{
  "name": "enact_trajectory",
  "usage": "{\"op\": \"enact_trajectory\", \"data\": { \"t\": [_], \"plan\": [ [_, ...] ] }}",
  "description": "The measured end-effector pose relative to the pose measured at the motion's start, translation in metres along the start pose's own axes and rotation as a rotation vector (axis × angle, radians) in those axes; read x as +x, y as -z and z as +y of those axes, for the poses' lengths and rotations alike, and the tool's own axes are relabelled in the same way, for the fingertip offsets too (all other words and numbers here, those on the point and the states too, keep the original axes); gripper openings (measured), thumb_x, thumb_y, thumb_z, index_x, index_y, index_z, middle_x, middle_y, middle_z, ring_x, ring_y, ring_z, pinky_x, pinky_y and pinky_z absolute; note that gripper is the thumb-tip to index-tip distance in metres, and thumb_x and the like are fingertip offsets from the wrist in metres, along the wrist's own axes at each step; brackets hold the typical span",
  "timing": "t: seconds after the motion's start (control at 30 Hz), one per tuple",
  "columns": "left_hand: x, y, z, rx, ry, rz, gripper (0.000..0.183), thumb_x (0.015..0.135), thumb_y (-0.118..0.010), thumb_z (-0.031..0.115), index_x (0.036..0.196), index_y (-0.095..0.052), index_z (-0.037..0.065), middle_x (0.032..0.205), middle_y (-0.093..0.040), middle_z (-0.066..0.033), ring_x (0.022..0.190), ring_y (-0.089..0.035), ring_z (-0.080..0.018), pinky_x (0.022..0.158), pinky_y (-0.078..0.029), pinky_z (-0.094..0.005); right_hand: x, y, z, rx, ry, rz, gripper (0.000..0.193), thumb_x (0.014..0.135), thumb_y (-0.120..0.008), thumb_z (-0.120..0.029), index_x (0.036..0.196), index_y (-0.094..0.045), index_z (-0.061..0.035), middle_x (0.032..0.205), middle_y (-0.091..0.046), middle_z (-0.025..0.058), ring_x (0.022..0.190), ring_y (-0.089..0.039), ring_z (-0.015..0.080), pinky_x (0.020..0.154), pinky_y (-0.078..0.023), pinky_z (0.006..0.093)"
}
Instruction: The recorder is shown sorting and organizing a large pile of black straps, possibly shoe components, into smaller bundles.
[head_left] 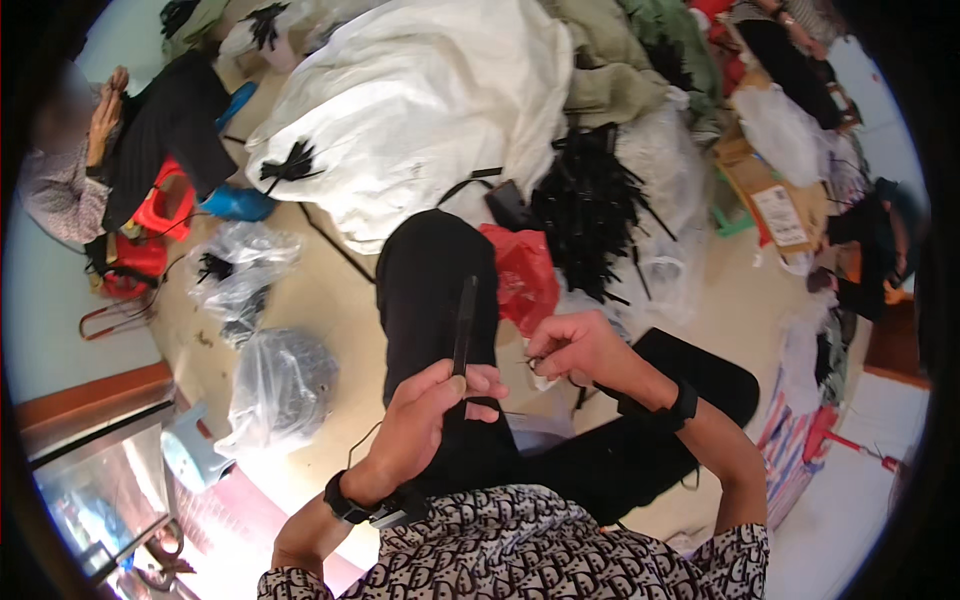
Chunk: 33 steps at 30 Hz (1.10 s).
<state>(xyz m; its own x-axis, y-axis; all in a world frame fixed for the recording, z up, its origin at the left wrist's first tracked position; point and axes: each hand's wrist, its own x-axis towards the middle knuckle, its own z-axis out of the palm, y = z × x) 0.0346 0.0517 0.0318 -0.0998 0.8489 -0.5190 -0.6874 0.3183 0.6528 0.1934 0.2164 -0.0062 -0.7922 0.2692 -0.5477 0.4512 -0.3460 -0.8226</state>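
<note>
My left hand point(420, 415) is closed round a flat, narrow black strip point(466, 320). The strip points away from me, over my black-trousered knee point(430, 270). To its right, my right hand point(585, 345) pinches with thumb and forefinger. A small thin thing shows at those fingertips, too small to name. The two hands are apart. Beyond the right hand lies a crumpled red plastic bag point(525, 280). Past that bag is a heap of loose black strips point(590, 210) on clear plastic.
A large white sack point(420, 100) bulges ahead, with a black bundle point(290, 165) on it. Clear plastic bags point(280, 390) stand at left near a light-blue bucket point(192, 450). One person point(75, 190) sits far left by a red stool point(165, 205). Cardboard point(775, 200) lies right.
</note>
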Motion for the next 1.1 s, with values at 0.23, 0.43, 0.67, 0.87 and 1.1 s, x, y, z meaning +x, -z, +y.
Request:
{"op": "enact_trajectory", "data": {
  "t": [0.23,0.43,0.67,0.87,1.1],
  "plan": [
    [0.021,-0.016,-0.015,-0.331,0.158,-0.262,0.022,0.089,-0.041,0.023,0.089,-0.049,0.003,0.101,-0.050,-0.0112,0.097,-0.051,-0.0247,0.085,-0.043,-0.0415,-0.044,-0.031,-0.046,-0.358,0.267,0.126,0.009,0.068,-0.060,-0.001,0.077,-0.057,-0.0007,0.065,-0.057,0.0030,0.059,-0.052,0.0055,0.050,-0.040,0.0229],
    [0.025,-0.012,-0.037,-0.575,0.220,-0.329,0.021,0.090,-0.039,0.021,0.089,-0.049,0.002,0.097,-0.052,-0.0111,0.096,-0.053,-0.0258,0.085,-0.044,-0.0404,-0.048,-0.044,-0.043,-0.835,0.523,0.212,0.015,0.062,-0.066,-0.007,0.075,-0.057,-0.0057,0.062,-0.052,0.0066,0.054,-0.053,0.0198,0.050,-0.042,0.0280],
    [0.025,-0.021,-0.042,-0.481,0.278,-0.216,0.025,0.090,-0.038,0.021,0.099,-0.050,0.001,0.098,-0.054,-0.0079,0.093,-0.054,-0.0187,0.084,-0.044,-0.0322,-0.051,-0.043,-0.045,-1.194,0.994,0.205,0.018,0.059,-0.063,-0.015,0.072,-0.055,-0.0069,0.075,-0.050,0.0035,0.078,-0.052,0.0187,0.063,-0.040,0.0285],
    [0.030,-0.032,-0.050,-0.460,0.309,-0.183,0.026,0.090,-0.036,0.020,0.104,-0.050,0.002,0.100,-0.055,-0.0055,0.093,-0.053,-0.0146,0.081,-0.044,-0.0310,-0.052,-0.037,-0.015,-1.381,1.059,0.172,0.012,0.062,-0.055,-0.015,0.070,-0.055,-0.0055,0.075,-0.048,0.0032,0.077,-0.048,0.0191,0.068,-0.039,0.0288],
    [0.027,-0.047,-0.036,-0.190,0.290,-0.216,0.032,0.090,-0.038,0.023,0.103,-0.047,-0.005,0.091,-0.054,-0.0139,0.080,-0.056,-0.0225,0.069,-0.048,-0.0358,-0.078,-0.009,-0.021,-1.035,1.130,0.475,0.018,0.055,-0.059,-0.009,0.072,-0.055,-0.0039,0.076,-0.054,0.0052,0.069,-0.055,0.0190,0.062,-0.042,0.0303]
  ]
}}
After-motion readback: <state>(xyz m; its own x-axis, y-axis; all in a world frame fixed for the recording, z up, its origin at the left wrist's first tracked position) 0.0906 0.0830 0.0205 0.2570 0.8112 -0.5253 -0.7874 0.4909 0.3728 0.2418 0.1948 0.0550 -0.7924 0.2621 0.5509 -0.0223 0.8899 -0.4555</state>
